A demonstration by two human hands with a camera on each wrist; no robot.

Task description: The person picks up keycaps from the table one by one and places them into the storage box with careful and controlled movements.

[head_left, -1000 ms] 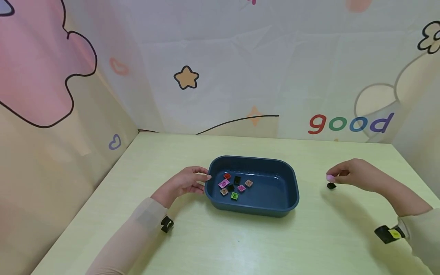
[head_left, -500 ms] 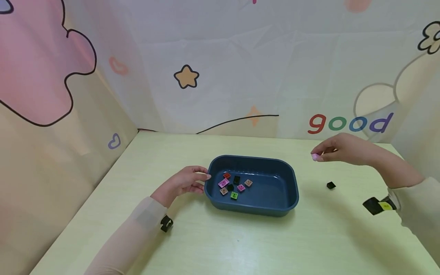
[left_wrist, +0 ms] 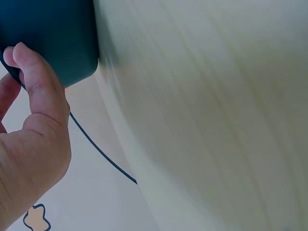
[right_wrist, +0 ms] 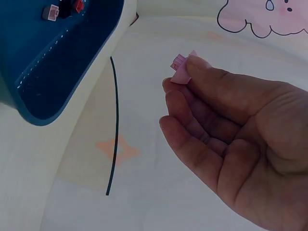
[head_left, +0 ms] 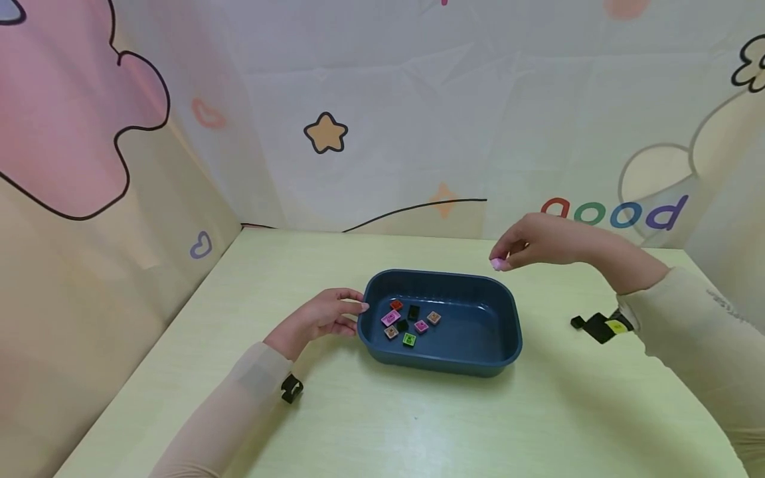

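In the head view my left hand [head_left: 319, 314] holds the left end of a dark blue basin [head_left: 442, 365], its thumb tip at the rim. The left wrist view shows that thumb along the outer wall of the basin [left_wrist: 62, 53]. My right hand [head_left: 544, 242] pinches a small pink block [head_left: 497, 264] between thumb and forefinger, above the basin's far right corner. Up close, the pink block [right_wrist: 183, 72] has a flared body and a ridged stub. Several small coloured blocks, among them a green block [head_left: 409, 340] and a red block [head_left: 396, 305], lie in the basin's left half.
A black block [head_left: 576, 322] lies on the pale table [head_left: 358, 425], right of the basin, close to the black strap [head_left: 600, 328] on my right wrist. A printed cloth [head_left: 406, 133] hangs behind the table and along its sides.
My right hand has lifted the pink block off the table beside the black block and carried it left toward the basin. My left hand and the basin have stayed put.
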